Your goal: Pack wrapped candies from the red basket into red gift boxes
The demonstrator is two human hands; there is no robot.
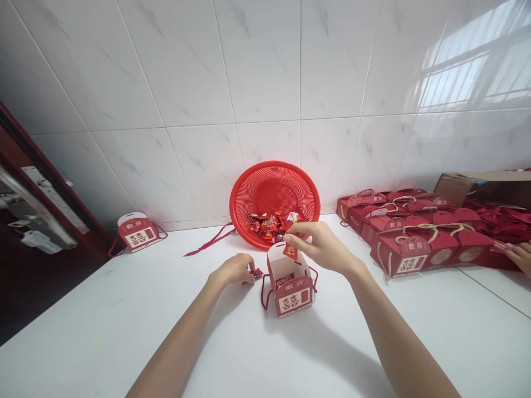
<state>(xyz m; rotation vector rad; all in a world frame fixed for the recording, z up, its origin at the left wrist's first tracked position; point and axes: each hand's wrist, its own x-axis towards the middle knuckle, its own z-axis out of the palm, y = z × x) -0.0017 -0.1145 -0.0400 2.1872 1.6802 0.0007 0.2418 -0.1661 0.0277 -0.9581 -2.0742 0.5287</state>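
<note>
In the middle of the white table stands an open red-and-white gift box [293, 301] with dark red cord handles and a few wrapped pieces inside. My right hand [317, 246] is closed on a red candy packet [291, 250], held over the box's opening. Left of the box, my left hand [236, 270] pinches a small red wrapped candy [257, 273] close to the tabletop. Just behind the box, a red plastic basket [236, 190] leans tilted against the wall, with many red wrapped candies [267, 224] in its lower part.
Rows of red gift boxes [409, 254] with rope handles fill the right side. Beyond them is an open cardboard carton [460, 190]. Another person's hand [520, 255] is at the right edge. One gift box [139, 235] sits at left, and a red ribbon [211, 241] lies by the basket.
</note>
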